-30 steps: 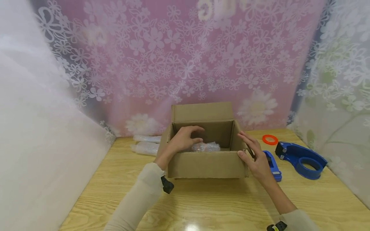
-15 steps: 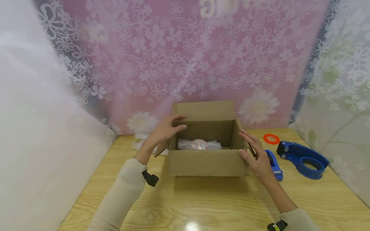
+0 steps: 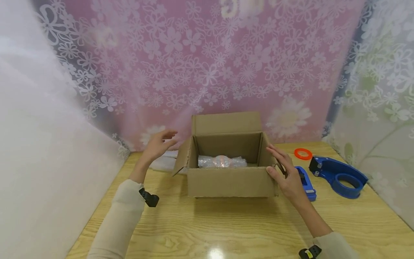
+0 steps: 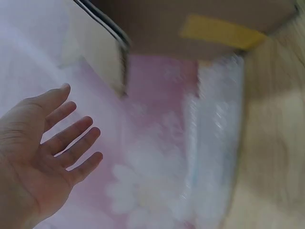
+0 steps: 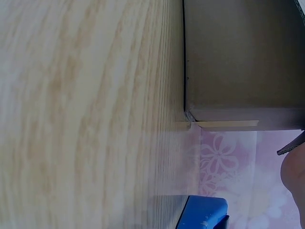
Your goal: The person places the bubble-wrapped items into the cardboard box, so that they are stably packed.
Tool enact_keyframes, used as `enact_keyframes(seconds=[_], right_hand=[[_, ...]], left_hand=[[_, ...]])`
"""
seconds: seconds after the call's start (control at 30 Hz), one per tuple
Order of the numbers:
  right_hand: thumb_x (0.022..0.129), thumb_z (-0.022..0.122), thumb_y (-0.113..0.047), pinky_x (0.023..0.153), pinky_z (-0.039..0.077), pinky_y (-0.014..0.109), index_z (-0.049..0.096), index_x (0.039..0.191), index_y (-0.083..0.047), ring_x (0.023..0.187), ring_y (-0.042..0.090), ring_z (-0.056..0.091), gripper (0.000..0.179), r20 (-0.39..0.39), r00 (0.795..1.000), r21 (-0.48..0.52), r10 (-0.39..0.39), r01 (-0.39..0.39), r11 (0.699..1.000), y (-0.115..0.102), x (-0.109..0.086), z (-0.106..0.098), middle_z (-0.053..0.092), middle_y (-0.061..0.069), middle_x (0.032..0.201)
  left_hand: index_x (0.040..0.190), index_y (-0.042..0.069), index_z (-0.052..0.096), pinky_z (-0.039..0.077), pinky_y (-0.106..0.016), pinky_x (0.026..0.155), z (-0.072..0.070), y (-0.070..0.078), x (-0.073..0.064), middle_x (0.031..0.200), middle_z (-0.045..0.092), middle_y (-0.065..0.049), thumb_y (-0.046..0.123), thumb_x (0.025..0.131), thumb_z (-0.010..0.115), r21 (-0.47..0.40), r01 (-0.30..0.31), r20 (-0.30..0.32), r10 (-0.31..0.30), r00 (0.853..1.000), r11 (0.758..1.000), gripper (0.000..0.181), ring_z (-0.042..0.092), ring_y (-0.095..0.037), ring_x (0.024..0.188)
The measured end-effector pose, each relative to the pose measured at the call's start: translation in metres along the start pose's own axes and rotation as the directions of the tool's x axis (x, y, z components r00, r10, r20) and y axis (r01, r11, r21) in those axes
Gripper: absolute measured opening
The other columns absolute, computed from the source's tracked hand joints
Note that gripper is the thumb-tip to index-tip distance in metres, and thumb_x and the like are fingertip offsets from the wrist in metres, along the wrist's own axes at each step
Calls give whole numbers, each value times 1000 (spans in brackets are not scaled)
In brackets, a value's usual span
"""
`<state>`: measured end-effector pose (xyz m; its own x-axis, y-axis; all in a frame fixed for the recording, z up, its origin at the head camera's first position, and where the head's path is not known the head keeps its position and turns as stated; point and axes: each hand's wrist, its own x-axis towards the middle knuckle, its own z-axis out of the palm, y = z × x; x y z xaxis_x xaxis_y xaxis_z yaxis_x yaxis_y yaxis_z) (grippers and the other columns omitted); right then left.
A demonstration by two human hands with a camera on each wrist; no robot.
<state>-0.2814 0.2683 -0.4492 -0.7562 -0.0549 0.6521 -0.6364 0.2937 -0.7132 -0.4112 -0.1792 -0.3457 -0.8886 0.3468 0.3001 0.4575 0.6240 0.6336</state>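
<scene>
An open cardboard box (image 3: 231,182) stands on the table with its back flap raised. Inside it lies a bubble-wrapped bundle (image 3: 222,162), pinkish in its middle. My left hand (image 3: 157,145) is in the air left of the box, fingers loosely spread and nothing held. In the left wrist view its palm shows bare. More bubble-wrapped bundles (image 3: 163,162) lie on the table below and beyond it, partly behind the left flap (image 3: 182,156). My right hand (image 3: 289,180) holds the box at its front right corner, thumb at the front edge and fingers along the right wall.
To the right lie a blue tape dispenser (image 3: 347,185), a smaller blue tool (image 3: 308,187) partly behind my right hand, and an orange-red tape roll (image 3: 303,154). A flowered pink curtain (image 3: 210,72) hangs behind the wooden table (image 3: 207,223).
My left hand has come out of the box and moved left over the bundles, leaving the wrapped bundle inside in view. My right hand has stayed at the box's corner.
</scene>
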Motion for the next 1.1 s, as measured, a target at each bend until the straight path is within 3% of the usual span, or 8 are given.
enact_keyframes(seconds=[0.23, 0.47, 0.67, 1.0, 1.1], right_hand=[[98, 62, 7, 116, 32, 14, 49, 156, -8, 152, 13, 33, 61, 0, 1000, -9, -10, 10, 1000, 1, -1, 0, 35, 7, 167], [99, 62, 6, 117, 32, 15, 48, 156, -11, 152, 14, 32, 61, 9, 1000, -8, -1, 1, 1000, 2, 0, 0, 34, 7, 167], [100, 62, 4, 119, 31, 17, 48, 157, -13, 153, 17, 31, 61, 8, 1000, -5, 13, -13, 1000, 2, 0, -1, 34, 1, 168], [99, 62, 6, 117, 31, 15, 48, 156, -10, 152, 14, 33, 61, 6, 1000, -15, -4, 4, 1000, 3, 0, 1, 35, 5, 167], [98, 62, 7, 117, 31, 15, 49, 156, -9, 152, 13, 33, 61, 0, 1000, -10, -12, 12, 1000, 2, 1, 0, 35, 7, 167]], left_hand=[[150, 8, 55, 46, -59, 109, 12, -39, -9, 151, 54, -22, 25, 106, 64, 43, 134, 92, -138, 986, 990, 48, 52, -41, 138], [148, 2, 56, 48, -60, 106, 34, -71, -16, 147, 56, -26, 22, 104, 65, 104, 133, 127, -146, 981, 986, 48, 52, -46, 136], [149, 2, 54, 41, -64, 111, 46, -84, -20, 152, 49, -28, 23, 103, 66, 127, 165, 164, -185, 969, 978, 52, 43, -52, 141], [145, 3, 58, 36, -66, 114, 51, -97, -29, 152, 50, -28, 10, 96, 73, 189, 105, 212, -145, 966, 976, 52, 42, -52, 141], [146, 6, 58, 32, -70, 114, 50, -97, -29, 153, 50, -25, 12, 93, 77, 243, 103, 217, -157, 963, 964, 56, 42, -50, 142]])
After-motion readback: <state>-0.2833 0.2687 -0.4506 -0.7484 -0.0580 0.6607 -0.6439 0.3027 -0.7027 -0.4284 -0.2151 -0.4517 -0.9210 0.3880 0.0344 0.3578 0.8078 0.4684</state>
